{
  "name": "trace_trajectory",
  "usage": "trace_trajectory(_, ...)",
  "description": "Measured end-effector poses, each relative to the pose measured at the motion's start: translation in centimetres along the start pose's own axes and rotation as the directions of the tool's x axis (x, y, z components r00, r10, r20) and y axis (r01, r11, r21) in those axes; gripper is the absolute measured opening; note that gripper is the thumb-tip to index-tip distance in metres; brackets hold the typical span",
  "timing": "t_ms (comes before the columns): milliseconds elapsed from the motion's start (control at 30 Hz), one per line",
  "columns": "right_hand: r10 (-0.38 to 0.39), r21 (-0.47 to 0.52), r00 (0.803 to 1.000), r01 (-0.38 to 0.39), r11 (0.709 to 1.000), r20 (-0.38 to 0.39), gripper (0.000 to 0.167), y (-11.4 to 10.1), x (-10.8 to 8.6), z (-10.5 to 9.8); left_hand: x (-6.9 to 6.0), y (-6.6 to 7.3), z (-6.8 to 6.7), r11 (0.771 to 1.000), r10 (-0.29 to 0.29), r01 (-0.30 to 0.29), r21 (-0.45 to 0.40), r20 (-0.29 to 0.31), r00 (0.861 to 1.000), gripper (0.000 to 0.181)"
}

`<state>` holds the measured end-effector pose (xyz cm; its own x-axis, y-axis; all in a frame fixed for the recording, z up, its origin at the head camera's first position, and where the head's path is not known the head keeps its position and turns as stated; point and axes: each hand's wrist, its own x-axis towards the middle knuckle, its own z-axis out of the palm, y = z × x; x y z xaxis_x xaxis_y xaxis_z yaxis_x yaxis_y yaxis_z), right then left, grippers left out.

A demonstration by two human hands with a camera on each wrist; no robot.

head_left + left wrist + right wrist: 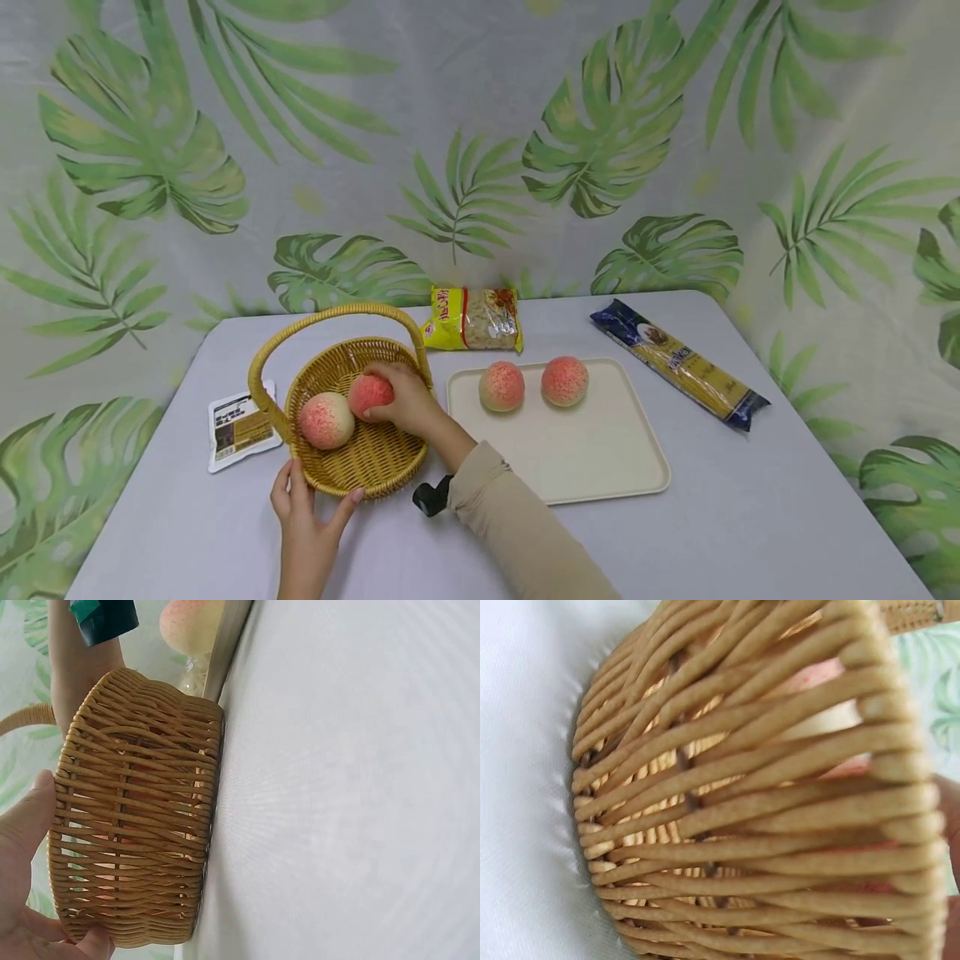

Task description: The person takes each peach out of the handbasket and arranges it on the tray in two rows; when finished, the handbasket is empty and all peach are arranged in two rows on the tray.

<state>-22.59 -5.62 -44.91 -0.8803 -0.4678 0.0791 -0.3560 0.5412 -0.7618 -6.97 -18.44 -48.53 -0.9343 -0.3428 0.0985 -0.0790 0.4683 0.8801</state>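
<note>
My right hand (411,402) reaches into a round wicker basket (378,468) and grips a reddish-pink peach (367,394) there. Beside it in the basket lies a second, paler peach (327,421). The left hand (309,525) holds the basket's near rim, thumb spread from the fingers, as the left wrist view also shows, with the fingertips (96,941) on the woven side. Two more peaches, one on the left (502,387) and one on the right (564,382), sit on a cream tray (555,492). In the right wrist view, the basket wall (780,795) hides most of the held peach.
A yellow food bag (474,319) lies behind the basket and tray. To the tray's right is a long blue-and-yellow pasta packet (678,362). A white-edged flat packet (242,429) lies left of the basket. The basket's tall handle (330,312) arches over it.
</note>
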Motion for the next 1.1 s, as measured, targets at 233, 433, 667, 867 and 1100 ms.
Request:
trace_trajectory(233, -0.137, 0.107, 0.989, 0.142, 0.984, -0.059, 0.056, 0.0, -1.7, -1.2, -0.1, -0.1, -0.1, 1.0, -0.001, 0.001, 0.01, -0.003, 1.0, 0.099)
trace_trajectory(433, -0.247, 0.242, 0.959, 0.274, 0.931, -0.138, 0.056, 0.2, -3.9, -3.2, -0.1, 0.0, -0.1, 1.0, 0.016, -0.016, -0.003, -0.012, 1.0, 0.099)
trace_trajectory(667, -0.191, 0.312, 0.949, 0.266, 0.912, -0.25, 0.055, 0.9, -7.4, -6.3, -0.1, 0.0, 0.0, 1.0, 0.004, -0.004, -0.008, -0.006, 1.0, 0.099)
trace_trajectory(867, -0.137, 0.315, 0.945, 0.233, 0.92, -0.298, 0.052, 1.6, -11.3, -9.0, 0.0, 0.0, 0.1, 1.0, 0.005, -0.005, -0.007, -0.004, 1.0, 0.099)
trace_trajectory(1100, -0.088, 0.229, 0.938, 0.172, 0.958, -0.336, 0.052, 5.2, -14.2, -9.2, 0.0, 0.0, 0.0, 1.0, 0.005, -0.005, 0.004, -0.006, 1.0, 0.099)
